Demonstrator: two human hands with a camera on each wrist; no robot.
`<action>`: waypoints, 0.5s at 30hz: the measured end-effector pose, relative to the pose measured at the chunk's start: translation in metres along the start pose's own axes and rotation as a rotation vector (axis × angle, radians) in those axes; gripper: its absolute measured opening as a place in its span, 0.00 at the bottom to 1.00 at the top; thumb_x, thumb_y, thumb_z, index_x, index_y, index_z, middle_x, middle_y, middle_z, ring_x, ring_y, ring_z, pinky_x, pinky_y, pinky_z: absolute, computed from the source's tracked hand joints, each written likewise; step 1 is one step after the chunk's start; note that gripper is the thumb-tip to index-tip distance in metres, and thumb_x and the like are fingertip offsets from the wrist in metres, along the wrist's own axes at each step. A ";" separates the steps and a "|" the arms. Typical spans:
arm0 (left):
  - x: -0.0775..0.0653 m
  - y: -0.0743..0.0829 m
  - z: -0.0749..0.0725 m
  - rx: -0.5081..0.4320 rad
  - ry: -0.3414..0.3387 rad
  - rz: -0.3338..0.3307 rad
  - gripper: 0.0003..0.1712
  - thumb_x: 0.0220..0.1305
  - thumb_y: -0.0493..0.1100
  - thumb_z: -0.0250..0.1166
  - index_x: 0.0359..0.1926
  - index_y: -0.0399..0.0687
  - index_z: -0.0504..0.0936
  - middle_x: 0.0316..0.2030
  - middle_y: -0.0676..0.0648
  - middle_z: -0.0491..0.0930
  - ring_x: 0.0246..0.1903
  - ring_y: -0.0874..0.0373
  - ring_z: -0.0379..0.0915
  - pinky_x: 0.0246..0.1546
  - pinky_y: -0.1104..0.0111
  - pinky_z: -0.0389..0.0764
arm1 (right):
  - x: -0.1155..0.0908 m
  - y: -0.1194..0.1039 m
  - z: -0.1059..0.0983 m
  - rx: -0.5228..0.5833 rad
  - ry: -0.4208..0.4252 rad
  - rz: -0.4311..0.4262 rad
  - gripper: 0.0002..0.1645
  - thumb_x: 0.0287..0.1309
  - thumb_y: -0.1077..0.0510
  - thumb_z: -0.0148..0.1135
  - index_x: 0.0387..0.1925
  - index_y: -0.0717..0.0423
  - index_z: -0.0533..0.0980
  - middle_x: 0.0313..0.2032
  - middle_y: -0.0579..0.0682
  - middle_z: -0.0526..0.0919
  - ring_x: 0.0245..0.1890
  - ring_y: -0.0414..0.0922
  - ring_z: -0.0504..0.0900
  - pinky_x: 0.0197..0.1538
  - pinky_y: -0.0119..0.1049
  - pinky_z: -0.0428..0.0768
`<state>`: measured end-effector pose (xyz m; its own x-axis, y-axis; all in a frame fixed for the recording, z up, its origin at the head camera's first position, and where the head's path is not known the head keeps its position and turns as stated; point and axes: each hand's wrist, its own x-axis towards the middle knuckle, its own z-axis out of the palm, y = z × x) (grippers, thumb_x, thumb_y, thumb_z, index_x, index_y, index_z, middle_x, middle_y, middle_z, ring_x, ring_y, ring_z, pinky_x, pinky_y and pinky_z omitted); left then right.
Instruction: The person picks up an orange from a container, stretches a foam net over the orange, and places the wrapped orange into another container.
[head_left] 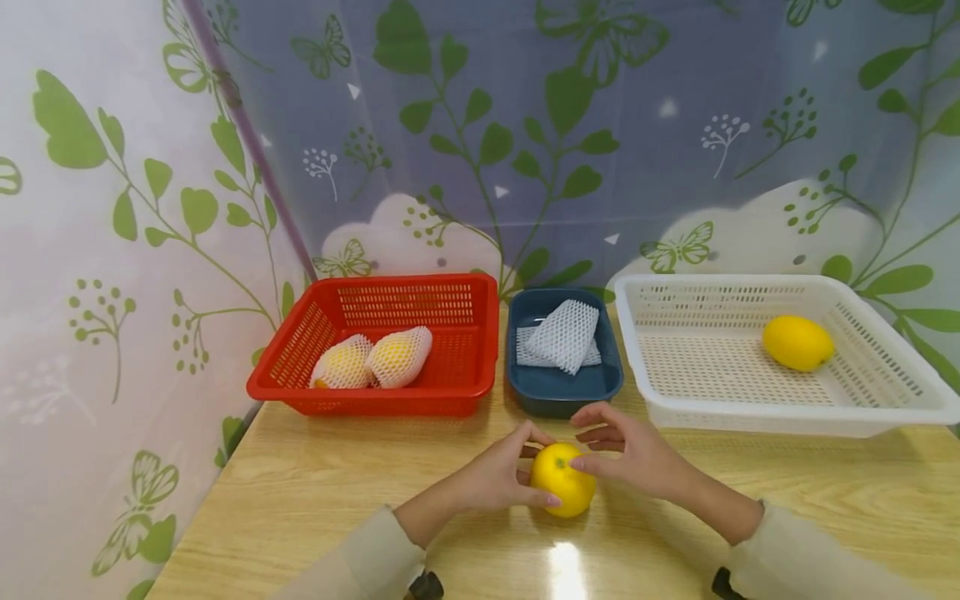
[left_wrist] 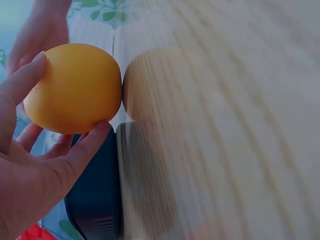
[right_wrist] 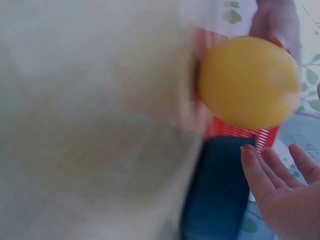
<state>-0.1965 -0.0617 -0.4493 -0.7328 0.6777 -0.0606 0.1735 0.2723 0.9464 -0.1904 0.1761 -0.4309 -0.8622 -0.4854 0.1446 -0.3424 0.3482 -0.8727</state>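
On the wooden table, in front of the blue basket, a round yellow-orange orange [head_left: 562, 481] sits with its green stem spot facing up. My left hand [head_left: 501, 475] holds it from the left, thumb on the near side and fingers behind. In the left wrist view, the same orange [left_wrist: 75, 89] lies between thumb and fingertips, its underside at the tabletop. My right hand [head_left: 633, 450] is just to the right, fingers spread and slightly bent; its thumb tip overlaps the fruit in the head view. The right wrist view has those fingers [right_wrist: 260, 172] apart from the orange [right_wrist: 248, 82].
A red basket [head_left: 390, 407] at the back left holds two yellow fruits [head_left: 400, 357] in white foam nets. The small blue basket [head_left: 564, 406] in the middle contains empty foam nets [head_left: 567, 335]. At the back right, a white basket [head_left: 757, 414] has an oval yellow fruit [head_left: 798, 342].
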 end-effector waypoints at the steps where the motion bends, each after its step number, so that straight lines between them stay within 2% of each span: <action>1: 0.000 0.000 0.000 -0.003 -0.001 -0.002 0.32 0.55 0.35 0.72 0.55 0.45 0.63 0.61 0.45 0.67 0.61 0.49 0.67 0.50 0.69 0.80 | 0.002 -0.003 -0.002 -0.028 0.043 -0.024 0.29 0.55 0.55 0.71 0.54 0.63 0.71 0.51 0.62 0.77 0.49 0.56 0.81 0.52 0.42 0.81; 5: -0.001 0.002 0.001 0.009 0.008 0.010 0.34 0.55 0.34 0.72 0.58 0.44 0.63 0.60 0.46 0.68 0.61 0.48 0.67 0.50 0.70 0.79 | 0.017 -0.015 -0.012 -0.155 0.201 -0.102 0.24 0.53 0.59 0.72 0.50 0.61 0.74 0.47 0.59 0.81 0.45 0.56 0.83 0.48 0.43 0.83; 8: 0.000 0.001 0.001 0.031 0.013 0.023 0.36 0.55 0.35 0.72 0.62 0.44 0.64 0.60 0.47 0.68 0.59 0.49 0.68 0.49 0.71 0.79 | 0.032 -0.021 -0.017 -0.263 0.288 -0.109 0.22 0.54 0.60 0.72 0.48 0.61 0.74 0.46 0.58 0.82 0.43 0.55 0.84 0.46 0.45 0.83; 11: 0.001 0.000 0.002 0.054 0.001 0.042 0.39 0.56 0.35 0.72 0.65 0.43 0.64 0.61 0.47 0.67 0.58 0.51 0.68 0.49 0.72 0.78 | 0.047 -0.020 -0.020 -0.348 0.333 -0.079 0.22 0.54 0.60 0.71 0.49 0.62 0.74 0.47 0.59 0.81 0.43 0.55 0.83 0.46 0.47 0.83; 15: 0.001 0.000 0.002 0.075 -0.017 0.068 0.39 0.56 0.36 0.72 0.67 0.42 0.64 0.61 0.47 0.66 0.56 0.54 0.68 0.47 0.73 0.79 | 0.064 -0.016 -0.019 -0.449 0.338 -0.006 0.24 0.55 0.59 0.70 0.51 0.63 0.73 0.49 0.62 0.79 0.44 0.56 0.81 0.47 0.50 0.82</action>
<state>-0.1957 -0.0595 -0.4497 -0.7066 0.7076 -0.0034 0.2717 0.2758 0.9220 -0.2474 0.1550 -0.3986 -0.9061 -0.2305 0.3547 -0.4094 0.6894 -0.5977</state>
